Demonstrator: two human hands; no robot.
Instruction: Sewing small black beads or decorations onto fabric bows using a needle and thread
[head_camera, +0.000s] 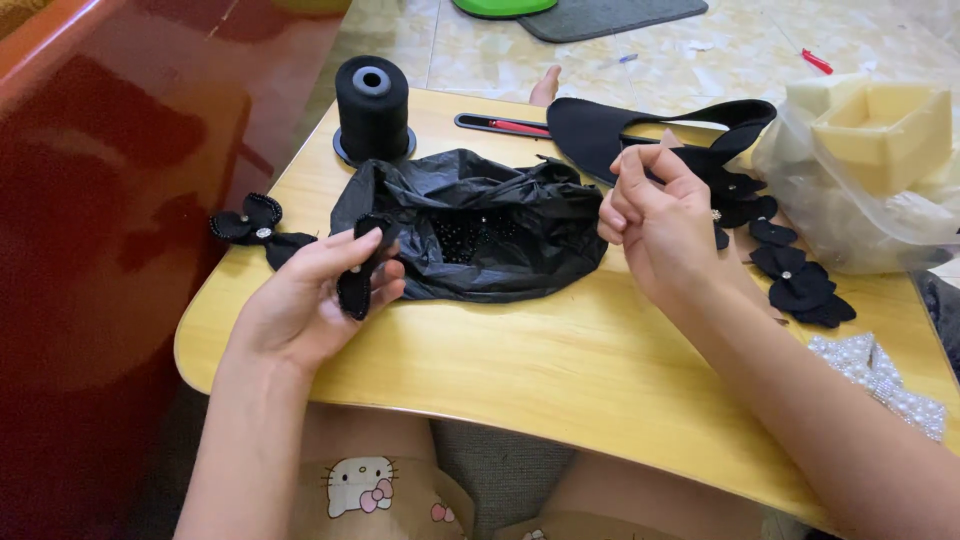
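Nearest the camera, the left hand (318, 290) lay palm up over the near-left part of the wooden table (560, 370), just left of the crumpled black plastic bag (480, 225). Its fingers (345, 248) and thumb were pressed together on a small black fabric piece (358, 280), a narrow, dark strip of matte cloth. The piece stood nearly upright in the grip, its long axis running from the near table edge away toward the bag, the upper end touching the bag's rim.

Right of the bag, the right hand (655, 225) was raised above the table, its fingers (632, 168) curled in and pinched together at the tips; what they pinched was too small to tell.

The bag lay open in the middle, with small shiny black beads (468, 232) showing inside. Left of the bag rested a black fabric bow (255, 228) with a pale centre stone. Right of the bag, past the right hand, lay several more black bows (790, 275).

Beyond the bag stood a black thread spool (372, 105), upright, and a black shoe upper (640, 130) lay flat behind the bag's right side
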